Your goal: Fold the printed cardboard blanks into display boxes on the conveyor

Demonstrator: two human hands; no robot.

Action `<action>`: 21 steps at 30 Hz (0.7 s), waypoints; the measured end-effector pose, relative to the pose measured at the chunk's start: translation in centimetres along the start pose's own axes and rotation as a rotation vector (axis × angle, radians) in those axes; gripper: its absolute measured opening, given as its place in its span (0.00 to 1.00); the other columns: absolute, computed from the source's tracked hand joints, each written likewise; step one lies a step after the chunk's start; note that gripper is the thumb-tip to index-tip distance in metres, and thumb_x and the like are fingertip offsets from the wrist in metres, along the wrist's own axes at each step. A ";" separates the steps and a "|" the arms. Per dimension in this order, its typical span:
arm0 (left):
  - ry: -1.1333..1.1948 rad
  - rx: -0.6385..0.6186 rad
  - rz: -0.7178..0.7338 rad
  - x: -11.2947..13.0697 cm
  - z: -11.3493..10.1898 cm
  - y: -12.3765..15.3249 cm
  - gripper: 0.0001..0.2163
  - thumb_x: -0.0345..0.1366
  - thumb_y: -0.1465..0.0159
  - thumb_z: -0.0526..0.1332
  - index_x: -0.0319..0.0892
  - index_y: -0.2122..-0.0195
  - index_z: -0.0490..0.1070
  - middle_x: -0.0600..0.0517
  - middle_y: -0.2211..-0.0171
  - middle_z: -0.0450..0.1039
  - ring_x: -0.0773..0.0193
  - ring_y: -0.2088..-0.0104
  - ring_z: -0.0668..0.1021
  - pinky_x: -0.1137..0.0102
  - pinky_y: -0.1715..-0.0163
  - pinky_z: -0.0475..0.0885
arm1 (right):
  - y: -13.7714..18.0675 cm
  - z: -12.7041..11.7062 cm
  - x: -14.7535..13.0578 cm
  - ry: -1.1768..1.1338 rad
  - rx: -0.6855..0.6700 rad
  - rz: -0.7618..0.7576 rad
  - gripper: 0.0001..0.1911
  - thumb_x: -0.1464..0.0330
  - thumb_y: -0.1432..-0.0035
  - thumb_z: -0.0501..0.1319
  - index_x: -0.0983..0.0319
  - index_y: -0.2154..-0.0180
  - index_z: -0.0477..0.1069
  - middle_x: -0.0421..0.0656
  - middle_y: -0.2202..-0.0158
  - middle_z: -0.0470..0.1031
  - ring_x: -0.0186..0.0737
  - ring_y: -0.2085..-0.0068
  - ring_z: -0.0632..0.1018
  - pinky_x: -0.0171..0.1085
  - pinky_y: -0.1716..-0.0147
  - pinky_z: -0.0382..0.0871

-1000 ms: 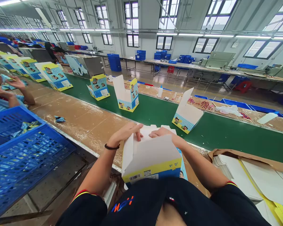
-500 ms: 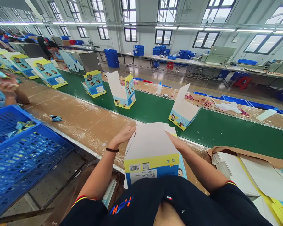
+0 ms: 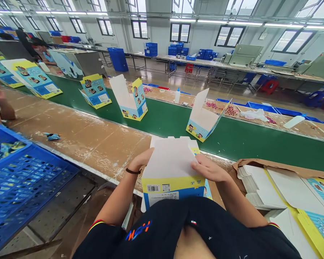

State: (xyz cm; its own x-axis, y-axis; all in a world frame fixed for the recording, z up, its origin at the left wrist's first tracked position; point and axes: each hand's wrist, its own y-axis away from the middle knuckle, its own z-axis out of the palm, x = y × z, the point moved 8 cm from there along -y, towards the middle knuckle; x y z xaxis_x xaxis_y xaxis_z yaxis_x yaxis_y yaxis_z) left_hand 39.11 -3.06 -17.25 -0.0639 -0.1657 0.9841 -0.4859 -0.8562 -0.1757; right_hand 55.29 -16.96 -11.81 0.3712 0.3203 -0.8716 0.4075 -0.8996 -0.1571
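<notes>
I hold a half-folded white, yellow and blue carton (image 3: 170, 169) against my body at the near edge of the brown worktable (image 3: 91, 140). My left hand (image 3: 142, 161) grips its left side, fingers tucked behind the white panel. My right hand (image 3: 210, 169) presses on the panel's right edge, fingers curled over it. A barcode label faces me on the carton's yellow band.
A green conveyor belt (image 3: 248, 144) carries several open cartons (image 3: 202, 120) away to the left. A blue crate (image 3: 21, 176) stands at my left. A stack of flat carton blanks (image 3: 286, 194) lies at my right. Another person's arm (image 3: 0, 108) shows at far left.
The carton's white panel has been folded down flat toward me. My right hand moved from behind the carton onto its right edge. The belt cartons drifted left.
</notes>
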 end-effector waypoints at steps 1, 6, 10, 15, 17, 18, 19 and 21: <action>-0.007 -0.073 -0.021 0.1 0.8 0.4 0.09 0.42 0.51 0.71 0.44 0.76 0.77 0.54 0.81 0.74 0.62 0.76 0.74 0.72 0.77 0.72 | 0.0 -0.4 0.5 0.016 0.076 0.048 0.37 0.38 0.32 0.48 0.60 0.51 0.78 0.49 0.57 0.80 0.47 0.60 0.79 0.43 0.59 0.76; -0.092 -0.254 -0.084 1.0 2.9 2.9 0.17 0.47 0.46 0.72 0.38 0.62 0.81 0.50 0.70 0.81 0.61 0.70 0.77 0.70 0.72 0.74 | -0.5 -1.4 2.0 0.161 0.242 0.082 0.37 0.47 0.30 0.54 0.53 0.27 0.53 0.49 0.25 0.51 0.54 0.27 0.58 0.59 0.32 0.61; -0.060 -0.179 -0.249 -0.7 2.1 4.4 0.23 0.53 0.52 0.75 0.36 0.65 0.81 0.50 0.74 0.79 0.61 0.73 0.76 0.70 0.74 0.72 | -1.2 0.1 2.7 0.386 -0.016 0.037 0.30 0.50 0.27 0.51 0.58 0.33 0.67 0.47 0.23 0.48 0.54 0.25 0.54 0.58 0.27 0.52; -0.110 0.140 -0.223 -1.8 -0.8 5.8 0.27 0.59 0.41 0.65 0.38 0.56 0.79 0.46 0.61 0.82 0.58 0.62 0.81 0.67 0.64 0.76 | -1.0 1.5 3.2 0.466 -0.256 0.082 0.30 0.48 0.28 0.53 0.58 0.35 0.70 0.49 0.34 0.70 0.54 0.35 0.72 0.54 0.34 0.67; -0.168 0.158 -0.149 -1.2 -1.2 6.3 0.27 0.60 0.36 0.61 0.39 0.53 0.79 0.42 0.52 0.81 0.56 0.54 0.82 0.63 0.55 0.78 | -0.9 1.6 2.6 0.507 -0.251 0.072 0.29 0.49 0.28 0.54 0.59 0.38 0.72 0.49 0.36 0.73 0.54 0.37 0.75 0.53 0.36 0.69; -0.201 0.099 -0.123 -0.9 -1.0 6.6 0.27 0.60 0.33 0.57 0.40 0.54 0.80 0.41 0.48 0.80 0.54 0.49 0.81 0.59 0.48 0.77 | -0.8 1.6 2.3 0.530 -0.244 0.062 0.28 0.50 0.29 0.55 0.60 0.38 0.73 0.50 0.37 0.74 0.54 0.38 0.76 0.53 0.37 0.69; -0.237 0.010 -0.103 -0.5 -0.5 6.9 0.29 0.60 0.31 0.52 0.41 0.55 0.82 0.41 0.46 0.80 0.52 0.45 0.80 0.55 0.42 0.73 | -0.6 1.7 1.9 0.553 -0.239 0.056 0.28 0.50 0.29 0.56 0.61 0.39 0.73 0.51 0.38 0.75 0.55 0.39 0.77 0.53 0.38 0.70; -0.321 -0.199 -0.071 0.3 0.7 7.8 0.32 0.60 0.27 0.44 0.44 0.56 0.83 0.45 0.45 0.81 0.52 0.41 0.78 0.50 0.32 0.63 | 0.0 1.9 1.2 0.591 -0.240 0.054 0.27 0.51 0.29 0.57 0.63 0.40 0.74 0.53 0.41 0.77 0.56 0.43 0.79 0.55 0.40 0.71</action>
State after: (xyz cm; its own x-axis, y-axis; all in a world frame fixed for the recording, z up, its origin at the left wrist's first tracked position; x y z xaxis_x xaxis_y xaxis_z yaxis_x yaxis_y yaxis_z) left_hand 35.93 -10.14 -18.30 0.2370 -0.2818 0.9297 -0.6411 -0.7644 -0.0683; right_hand 54.14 -17.16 -13.74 0.7657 0.4479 -0.4615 0.5256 -0.8494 0.0477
